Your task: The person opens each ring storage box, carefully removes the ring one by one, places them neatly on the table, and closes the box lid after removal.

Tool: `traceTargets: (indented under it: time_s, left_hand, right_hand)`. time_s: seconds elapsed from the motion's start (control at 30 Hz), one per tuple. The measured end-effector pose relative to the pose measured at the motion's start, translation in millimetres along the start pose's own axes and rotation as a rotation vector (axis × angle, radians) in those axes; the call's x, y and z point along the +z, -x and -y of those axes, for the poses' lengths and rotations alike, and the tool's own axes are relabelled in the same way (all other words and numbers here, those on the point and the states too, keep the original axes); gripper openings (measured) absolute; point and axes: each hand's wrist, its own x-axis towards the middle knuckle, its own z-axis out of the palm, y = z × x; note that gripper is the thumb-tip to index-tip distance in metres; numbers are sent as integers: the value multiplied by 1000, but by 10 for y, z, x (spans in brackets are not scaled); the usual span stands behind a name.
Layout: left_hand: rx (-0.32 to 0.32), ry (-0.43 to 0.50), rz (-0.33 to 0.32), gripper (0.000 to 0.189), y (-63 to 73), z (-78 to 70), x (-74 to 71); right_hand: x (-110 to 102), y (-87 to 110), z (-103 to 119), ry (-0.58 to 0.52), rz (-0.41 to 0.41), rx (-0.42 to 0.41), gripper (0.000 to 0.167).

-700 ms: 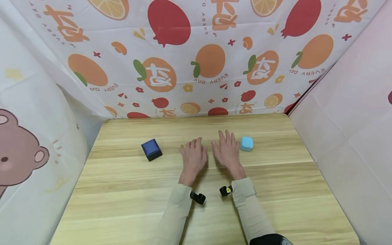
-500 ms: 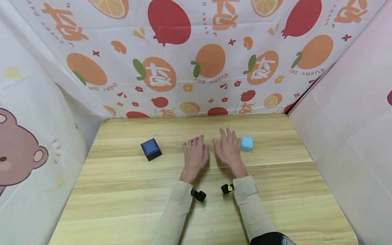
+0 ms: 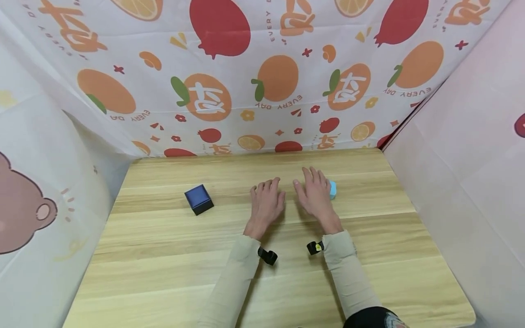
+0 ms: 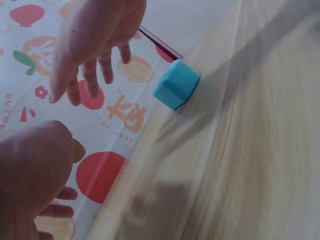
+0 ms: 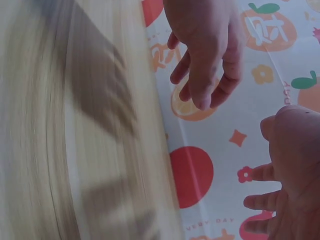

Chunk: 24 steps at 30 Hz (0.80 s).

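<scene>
Near the middle of the table, my left hand [image 3: 265,205] is held with its fingers loosely bent and nothing in its grasp. My right hand [image 3: 316,196] stays a little above the wood with its fingers spread and relaxed, also holding nothing. Just beyond its right side is a light blue block [image 3: 333,190], partly hidden by that hand in the head view. The left wrist view shows the blue block [image 4: 176,84] whole, resting on the table apart from the fingers. Off to the left sits a small dark blue box [image 3: 198,199] with black sides, touched by neither hand.
The light wooden table [image 3: 164,264] ends at a fruit-print cloth [image 3: 246,91] hanging behind it. Pale cloth walls flank both sides, with a printed bear [image 3: 20,205] on the left one. Each wrist carries a small black camera, such as the left camera [image 3: 268,256].
Both hands have drifted right and slightly away from me. My right hand now covers part of the blue block. The view has shifted slightly; neither the box nor the block has visibly moved on the table.
</scene>
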Motion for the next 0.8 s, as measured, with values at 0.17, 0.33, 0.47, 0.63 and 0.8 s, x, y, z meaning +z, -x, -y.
traceTargets:
  time_s: [0.17,0.33,0.47,0.63,0.8]
  left_hand:
    - [66,1,2,44,-73,-56,14]
    - [97,17,12,45,-138,-90,41]
    - [122,15,50,46,-181,-107,64]
    - [200,-27,121,48,-260,-163,97]
    - [257,-37,164,50,-329,-230,151]
  right_hand:
    - [-110,-6,-91,5,-14,-11,64]
    - [-201,-21,-211,4,7,-9,65]
    - [-275,-28,-323,23,25,-11,66]
    - [-383,-35,-481,43,42,-34,65]
    - [-463,-41,-619,85,64,-61,64]
